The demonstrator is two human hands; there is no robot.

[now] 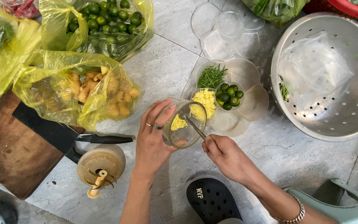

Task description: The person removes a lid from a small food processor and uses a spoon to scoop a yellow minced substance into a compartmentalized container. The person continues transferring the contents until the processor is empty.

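Note:
My left hand [153, 139] grips a clear plastic chopper bowl [184, 123], tilted on its side with its mouth toward a clear flower-shaped tray [253, 103]. Yellow minced ginger [178, 122] clings inside the bowl. My right hand [224, 155] holds a thin metal spoon [195, 127] whose tip reaches into the bowl. On the tray, a small cup holds a heap of yellow mince [205, 99], another holds green herb strips [212, 76], and a third holds small green limes [228, 96].
A yellow bag of ginger root [90, 89] and a bag of limes [108, 20] lie at the left. A cleaver [59, 132] rests on a wooden board [9, 153]. The chopper lid [100, 166] stands nearby. A metal colander [328, 79] sits at the right.

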